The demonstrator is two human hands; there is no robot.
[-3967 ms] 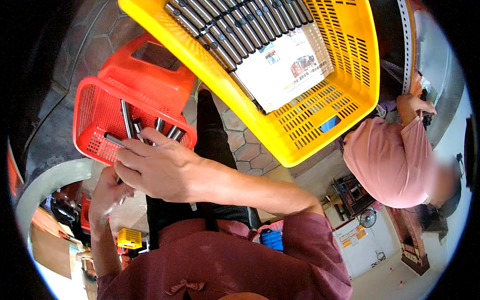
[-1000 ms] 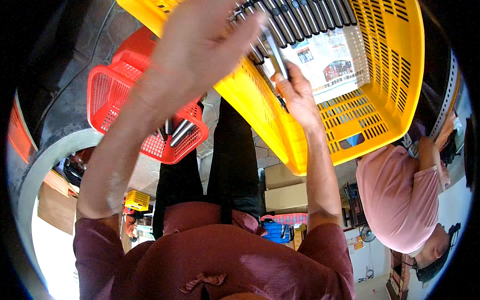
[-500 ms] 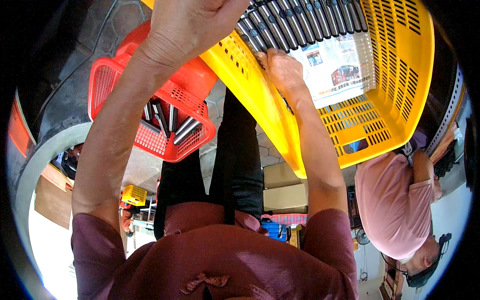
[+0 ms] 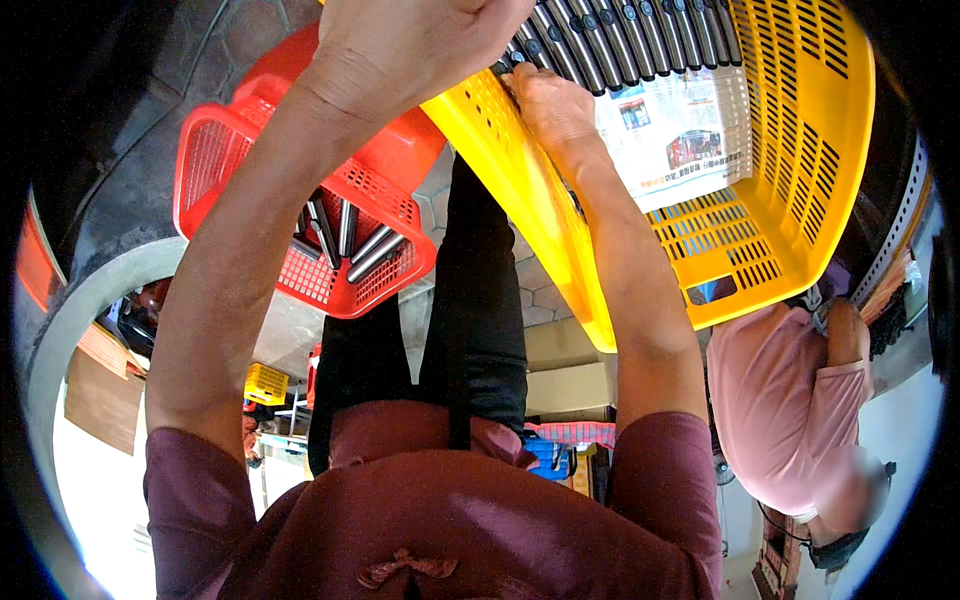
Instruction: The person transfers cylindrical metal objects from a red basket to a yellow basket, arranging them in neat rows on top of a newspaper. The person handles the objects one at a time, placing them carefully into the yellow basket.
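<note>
My right hand [image 4: 556, 108] reaches inside a yellow plastic basket [image 4: 812, 200], at the near left end of a row of shiny metal rods [image 4: 640, 42]. Its fingers are bent together beside the basket's left wall, and what they hold is hidden. The rods lie side by side on a printed paper sheet [image 4: 668, 135]. My left hand [image 4: 425, 48] is over the basket's left rim; the upper picture edge cuts off its fingers. Below my left forearm, a red mesh basket [image 4: 400, 210] holds several loose metal rods [image 4: 348, 232].
Another person in a pink shirt [image 4: 765, 400] is at the right. Cardboard boxes [image 4: 570, 390] lie beyond my legs. A smaller yellow crate [image 4: 266, 383] stands at the left, and a grey curved edge [image 4: 60, 330] runs along the left side.
Both my hands have shifted farther up in the picture. The left has also moved a little right, and the right has slid up along the basket's left wall to the row's end.
</note>
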